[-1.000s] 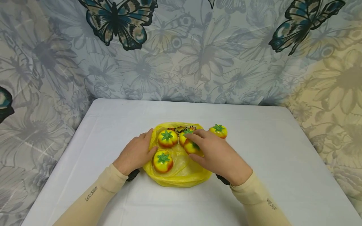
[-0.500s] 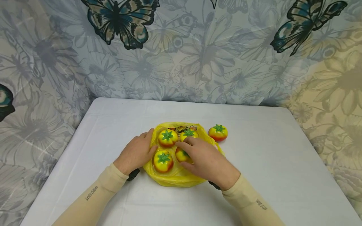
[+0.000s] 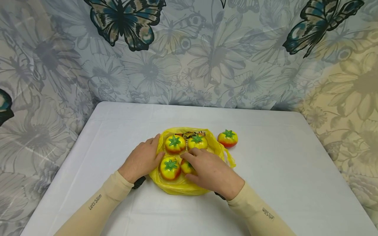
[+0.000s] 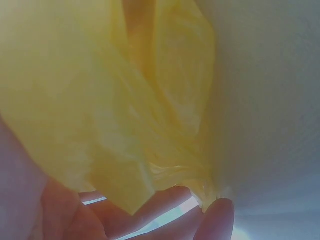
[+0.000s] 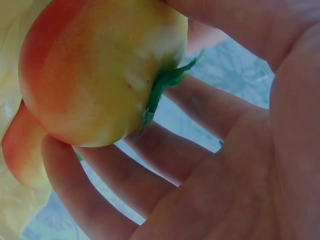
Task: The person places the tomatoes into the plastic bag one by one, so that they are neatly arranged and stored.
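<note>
My half-curled right hand [image 3: 213,171] grips a round yellow-red tomato [image 5: 100,75]; left hand [image 3: 141,159] loosely holds the yellow plastic bag [image 3: 186,188]. Careful: if either slackens, the tomato could roll.

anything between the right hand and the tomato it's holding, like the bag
Nothing visible. In the right wrist view, the right hand has its fingers directly on the tomato; the bag shows only on the tomato's far side.
</note>
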Available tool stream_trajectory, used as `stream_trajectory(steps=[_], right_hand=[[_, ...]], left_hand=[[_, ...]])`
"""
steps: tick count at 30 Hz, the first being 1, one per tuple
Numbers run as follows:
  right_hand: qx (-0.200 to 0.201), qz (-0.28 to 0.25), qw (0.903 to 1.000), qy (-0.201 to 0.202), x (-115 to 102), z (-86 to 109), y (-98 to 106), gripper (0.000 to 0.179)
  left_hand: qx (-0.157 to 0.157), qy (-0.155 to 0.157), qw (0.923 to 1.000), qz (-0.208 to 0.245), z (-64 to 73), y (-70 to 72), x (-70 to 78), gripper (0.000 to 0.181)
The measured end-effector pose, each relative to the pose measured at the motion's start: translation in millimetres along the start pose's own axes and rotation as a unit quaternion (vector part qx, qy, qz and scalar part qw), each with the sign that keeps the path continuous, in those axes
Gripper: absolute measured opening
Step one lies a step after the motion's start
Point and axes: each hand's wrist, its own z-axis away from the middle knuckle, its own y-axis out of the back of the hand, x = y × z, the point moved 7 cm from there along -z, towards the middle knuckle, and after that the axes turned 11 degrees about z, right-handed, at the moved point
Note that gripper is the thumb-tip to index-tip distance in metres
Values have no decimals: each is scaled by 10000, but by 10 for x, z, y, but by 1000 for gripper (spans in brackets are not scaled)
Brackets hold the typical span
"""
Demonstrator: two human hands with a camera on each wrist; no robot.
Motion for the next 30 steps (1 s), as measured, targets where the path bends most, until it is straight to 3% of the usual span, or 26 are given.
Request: stream_trajectory(steps=[14,30], right_hand=[[-161,118,9996,195,-59,-9,-77,47],[-339,170,9992,156,-82,-12,-150,45]], left_hand=[[-86,105,9999,16,-3,-15,-17,72],[-63,109,9999,26,2,-12,-14,73]])
